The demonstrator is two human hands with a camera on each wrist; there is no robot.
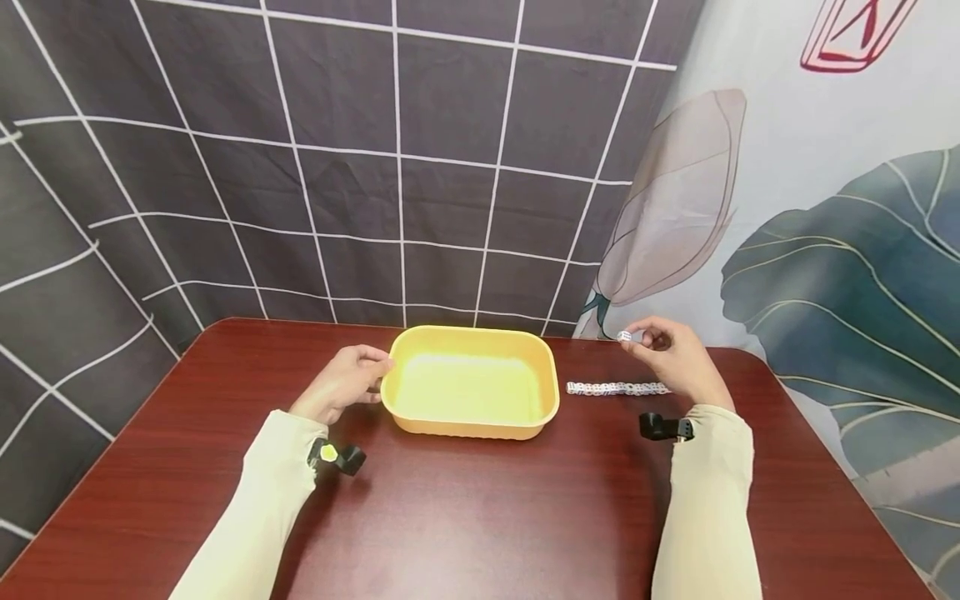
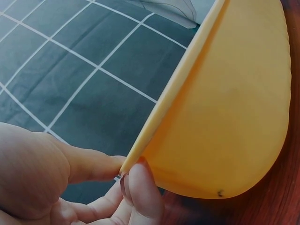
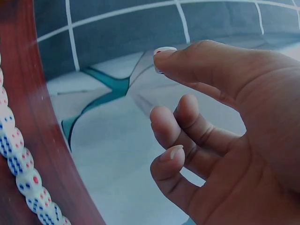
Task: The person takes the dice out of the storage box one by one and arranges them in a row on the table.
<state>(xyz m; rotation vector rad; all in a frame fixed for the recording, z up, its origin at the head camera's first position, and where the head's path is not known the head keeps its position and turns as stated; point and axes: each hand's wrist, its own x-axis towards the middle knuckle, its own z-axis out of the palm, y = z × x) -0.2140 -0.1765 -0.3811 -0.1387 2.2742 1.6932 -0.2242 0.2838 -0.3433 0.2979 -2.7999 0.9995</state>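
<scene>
A yellow plastic basin (image 1: 468,427) stands on the table, and no things show inside it. My left hand (image 1: 347,385) pinches its left rim; the left wrist view shows thumb and finger on either side of the rim (image 2: 154,117). Above the table's right part my right hand (image 1: 678,358) pinches one white die (image 1: 624,336) between thumb and index finger, the other fingers curled loosely. In the right wrist view the thumb mostly hides this die (image 3: 164,50). Below that hand a row of white dice (image 1: 618,388) with red and blue dots lies on the table.
The dark red wooden table (image 1: 465,517) ends at a back edge close behind the basin. A dark grey cloth with white grid lines (image 1: 337,192) hangs there, and a pale leaf-patterned cloth (image 1: 847,275) hangs at the right. Each wrist wears a small black camera (image 1: 660,427).
</scene>
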